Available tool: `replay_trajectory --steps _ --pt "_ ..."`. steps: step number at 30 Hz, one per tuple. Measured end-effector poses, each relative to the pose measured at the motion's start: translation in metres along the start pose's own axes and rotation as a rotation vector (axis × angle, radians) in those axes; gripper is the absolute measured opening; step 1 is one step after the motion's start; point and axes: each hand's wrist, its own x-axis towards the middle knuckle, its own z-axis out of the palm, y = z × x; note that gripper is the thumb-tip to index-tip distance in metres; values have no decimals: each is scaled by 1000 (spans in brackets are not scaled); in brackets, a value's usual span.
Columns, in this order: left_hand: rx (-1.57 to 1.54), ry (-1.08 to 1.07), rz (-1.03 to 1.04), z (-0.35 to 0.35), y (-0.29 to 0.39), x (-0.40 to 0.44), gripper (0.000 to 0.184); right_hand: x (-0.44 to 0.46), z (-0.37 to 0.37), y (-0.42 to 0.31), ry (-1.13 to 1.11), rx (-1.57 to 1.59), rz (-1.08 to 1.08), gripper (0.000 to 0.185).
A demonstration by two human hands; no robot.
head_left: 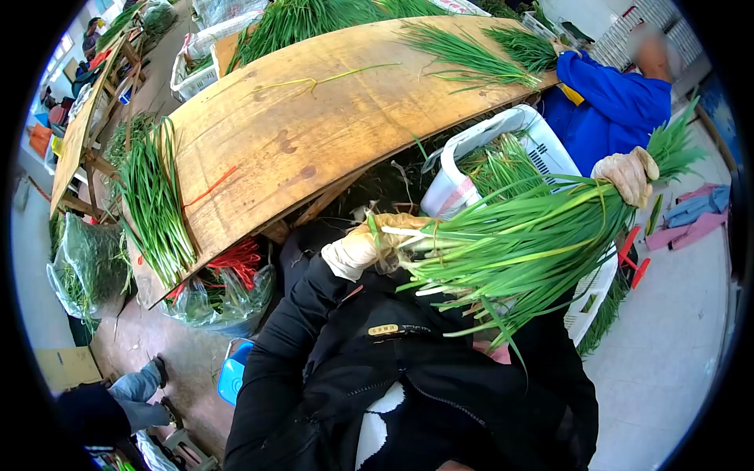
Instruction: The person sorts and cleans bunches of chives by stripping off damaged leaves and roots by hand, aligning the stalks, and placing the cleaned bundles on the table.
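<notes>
A large bunch of green chives [510, 243] lies across in front of my chest, white stem ends to the left and leaf tips to the right. My left hand [373, 245], in a pale, stained glove, is closed round the stem ends. At the leafy end, my right hand [628, 177], also gloved, is closed on the leaves. A thin yellowish strand crosses the bunch near that hand; whether it is a tie or a leaf I cannot tell.
A wooden table [259, 149] curves ahead, with a chive bundle [157, 204] at its left end and red ties [236, 263] below. A white basket [503, 141] holds more chives. At right, a person in blue [613, 102] handles chives [526, 49]. A blue bucket [233, 373] stands on the floor.
</notes>
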Motion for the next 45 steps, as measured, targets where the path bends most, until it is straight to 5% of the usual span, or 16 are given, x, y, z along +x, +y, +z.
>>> replay_trajectory --steps 3,10,11,12,14,17,19,23,28,31,35,37,39,43,44,45 --pt "-207 -77 71 -3 -5 1 54 1 -2 1 15 -5 -3 9" --pt "391 569 -199 -48 -43 -34 32 5 -4 0 46 -1 -39 8" --pt "705 702 -489 -74 -58 -50 27 6 -5 -1 53 -5 -46 8" --pt "1472 343 -667 -87 -60 -65 19 5 -4 -2 69 -10 -56 8" --pt "1679 188 -721 -85 -62 -80 27 3 -3 0 105 -19 -64 8" --pt "1681 143 -1007 -39 -21 -58 80 1 -6 -2 180 -44 -96 8" --pt "1287 44 -474 -63 -24 -46 107 -4 -5 -1 235 -56 -127 8" --pt "-279 99 -99 -15 -10 5 99 -18 -9 -7 471 -123 -191 8" --pt "161 552 -259 -14 -36 -2 33 -48 -18 -34 1072 -567 -65 39" --pt "161 421 -11 -45 -45 -21 29 -44 -23 -7 1435 -864 -76 40" --pt "353 576 -147 -36 -26 -43 29 -75 -38 -1 1483 -669 5 36" --pt "231 381 -181 -32 -13 -59 28 -95 -49 -14 1393 -541 -47 38" --pt "239 535 -195 -25 -8 -73 30 -107 -51 -28 1124 -224 -78 42" --pt "286 639 -50 -49 -19 -97 29 -99 -38 -34 1043 -290 -130 35" --pt "525 735 -328 -62 -18 -103 29 -102 -41 -37 984 -242 -116 34" --pt "522 730 -326 -65 -32 -101 29 -105 -43 -39 984 -247 -114 34"
